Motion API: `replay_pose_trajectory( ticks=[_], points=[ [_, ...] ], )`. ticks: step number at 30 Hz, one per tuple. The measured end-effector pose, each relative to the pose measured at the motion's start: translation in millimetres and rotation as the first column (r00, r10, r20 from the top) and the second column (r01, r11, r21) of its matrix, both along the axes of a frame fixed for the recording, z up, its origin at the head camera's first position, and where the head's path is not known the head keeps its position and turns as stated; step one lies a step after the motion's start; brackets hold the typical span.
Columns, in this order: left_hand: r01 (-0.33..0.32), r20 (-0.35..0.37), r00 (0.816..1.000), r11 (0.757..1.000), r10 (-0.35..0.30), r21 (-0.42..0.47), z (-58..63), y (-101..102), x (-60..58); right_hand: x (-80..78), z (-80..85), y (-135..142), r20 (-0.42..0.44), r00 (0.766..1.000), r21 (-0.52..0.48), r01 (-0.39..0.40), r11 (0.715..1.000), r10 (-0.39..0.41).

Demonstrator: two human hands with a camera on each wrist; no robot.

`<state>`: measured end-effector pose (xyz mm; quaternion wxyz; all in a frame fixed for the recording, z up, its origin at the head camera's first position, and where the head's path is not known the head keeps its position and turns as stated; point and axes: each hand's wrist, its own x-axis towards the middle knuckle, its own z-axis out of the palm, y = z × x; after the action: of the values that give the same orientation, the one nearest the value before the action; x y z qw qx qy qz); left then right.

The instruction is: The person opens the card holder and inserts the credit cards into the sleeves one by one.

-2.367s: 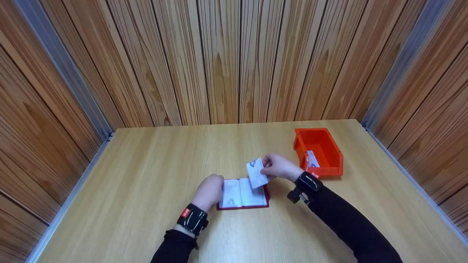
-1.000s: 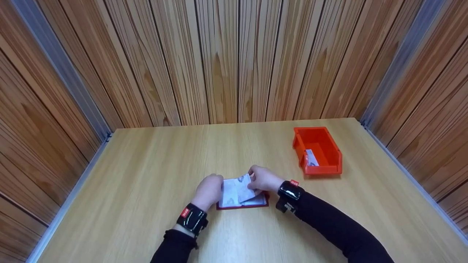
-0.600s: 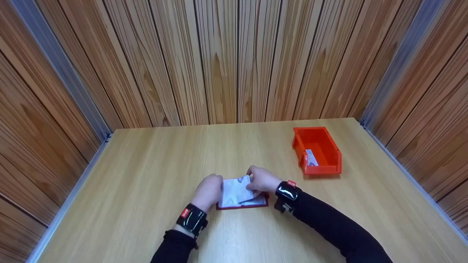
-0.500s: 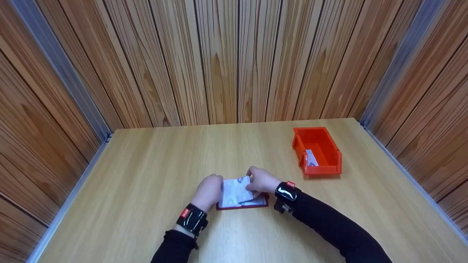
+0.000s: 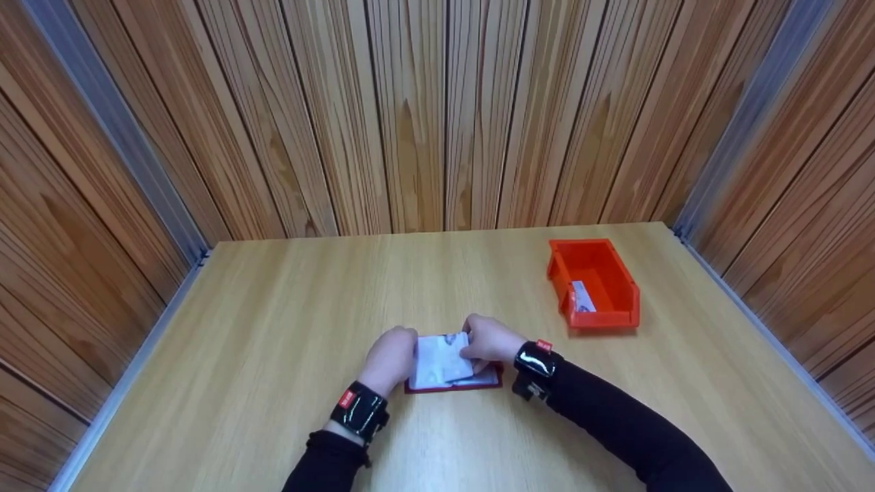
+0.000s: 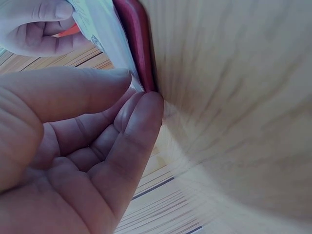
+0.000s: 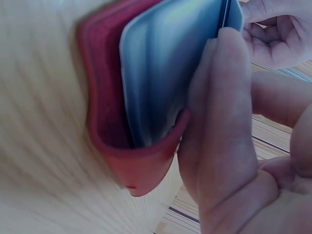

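- Red wallet (image 7: 105, 68) lies spread on the wood-grained desk (image 5: 307, 294) between our hands, so we judge its opening done.
- Our right hand (image 5: 493, 338) has its fingers clamped on a white card (image 5: 456, 357), which lies over the pale pages (image 5: 428, 362); whether an edge is tucked in, we cannot tell.
- Our left hand (image 5: 389, 355) pinches the wallet's left edge between thumb and fingers.
- We judge the card only partway settled; another white slip (image 5: 583, 297) lies unplaced in the orange bin (image 5: 593, 321).
- We see a smooth, leathery-looking cover with rounded corners, thin bendable pages, a flat rectangular card, and a plastic-looking bin with a low front.
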<state>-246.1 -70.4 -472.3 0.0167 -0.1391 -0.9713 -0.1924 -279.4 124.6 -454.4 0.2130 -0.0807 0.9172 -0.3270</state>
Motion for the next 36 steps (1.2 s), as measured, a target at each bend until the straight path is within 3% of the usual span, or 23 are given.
replay_pose_trajectory(
  ticks=[8, 15, 36],
  points=[
    [0.02, -0.04, 0.999, 1.0, -0.02, -0.008, -0.8, -1, -0.3, 1.6, -1.4, -6, -0.016, 1.0, 0.005, 0.001, 1.0, -0.001],
    [-0.004, 0.019, 1.0, 1.0, 0.004, 0.001, -1.4, 0, -1.8, 2.7, -4.2, -16, -0.045, 0.999, -0.02, -0.03, 0.999, 0.029],
    [-0.011, 0.052, 0.999, 1.0, 0.01, 0.013, -0.3, 0, -2.1, 6.4, -4.9, -31, -0.093, 0.993, 0.007, -0.068, 0.998, 0.069]
  ],
)
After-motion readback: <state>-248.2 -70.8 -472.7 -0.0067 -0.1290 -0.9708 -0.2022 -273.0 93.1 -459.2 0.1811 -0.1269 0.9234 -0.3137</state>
